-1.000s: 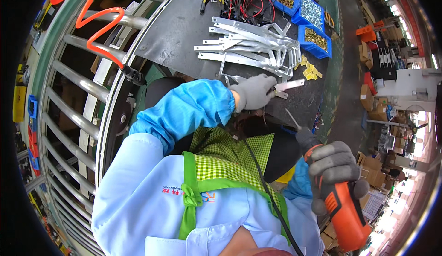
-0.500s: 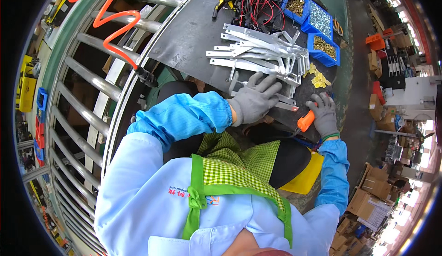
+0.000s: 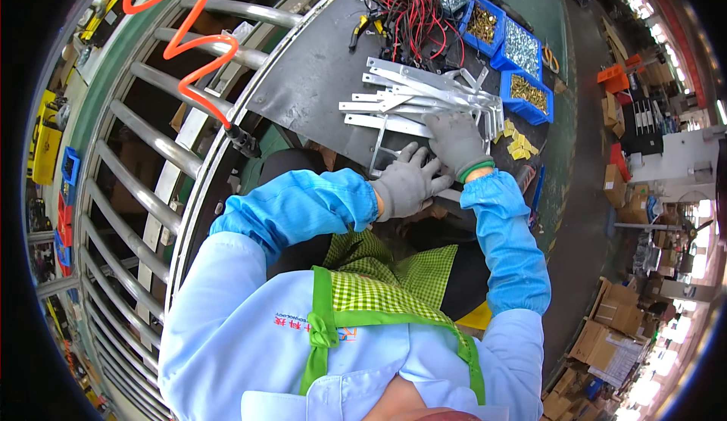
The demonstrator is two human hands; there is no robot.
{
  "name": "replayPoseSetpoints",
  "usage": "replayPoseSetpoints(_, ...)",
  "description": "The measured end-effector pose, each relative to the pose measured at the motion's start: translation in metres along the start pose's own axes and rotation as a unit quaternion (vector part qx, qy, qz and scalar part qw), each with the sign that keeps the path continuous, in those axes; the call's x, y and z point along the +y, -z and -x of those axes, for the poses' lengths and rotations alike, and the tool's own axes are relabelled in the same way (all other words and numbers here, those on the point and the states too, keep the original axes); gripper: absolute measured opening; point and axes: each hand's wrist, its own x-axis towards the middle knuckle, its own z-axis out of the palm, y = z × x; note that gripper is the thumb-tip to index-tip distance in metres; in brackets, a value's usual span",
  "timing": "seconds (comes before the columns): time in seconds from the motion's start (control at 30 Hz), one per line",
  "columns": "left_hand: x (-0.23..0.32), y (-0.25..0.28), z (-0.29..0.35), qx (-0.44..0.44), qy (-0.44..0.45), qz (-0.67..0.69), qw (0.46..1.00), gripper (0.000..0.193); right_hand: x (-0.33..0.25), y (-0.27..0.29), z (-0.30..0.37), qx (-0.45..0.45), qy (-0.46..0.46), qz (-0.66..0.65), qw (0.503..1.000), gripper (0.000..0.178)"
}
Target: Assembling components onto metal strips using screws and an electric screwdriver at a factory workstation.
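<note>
With the orange driver gone from the right hand [image 3: 457,142], both gloved hands are now on the brackets [image 3: 424,95], so this reads as picking or repositioning a part, not fastening. Right hand has moved up onto the near end of the bracket pile, fingers curled down over the strips; can't tell if it actually grips one. Left hand [image 3: 407,184] lies just below the pile, fingers spread flat on a bracket at the table [image 3: 310,65] edge. Driver not in view now. Beyond the pile: red wires [image 3: 409,12]. Right of it: blue bins [image 3: 507,42] of screws, plus yellow tags [image 3: 519,139] just beside the right hand.
</note>
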Motion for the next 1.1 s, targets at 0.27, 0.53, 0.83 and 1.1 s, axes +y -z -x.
replayPoseSetpoints(0.27,-0.027,0.034,-0.032,-0.055,0.062,0.090,0.993,0.063,0.042,0.054,0.022,0.006,-0.007,-0.020,1.000,0.028)
replayPoseSetpoints(0.53,-0.032,0.036,-0.052,-0.030,0.105,0.162,0.981,0.042,0.125,0.091,0.004,0.179,-0.231,-0.242,0.925,0.034)
replayPoseSetpoints(0.83,-0.023,0.016,-0.039,-0.054,0.066,0.123,0.989,0.058,0.105,0.043,-0.133,0.146,-0.282,-0.715,0.623,0.038)
replayPoseSetpoints(1.1,-0.053,0.001,-0.047,-0.012,0.043,0.147,0.988,0.066,0.118,0.089,-0.154,0.267,-0.167,-0.735,0.600,0.029)
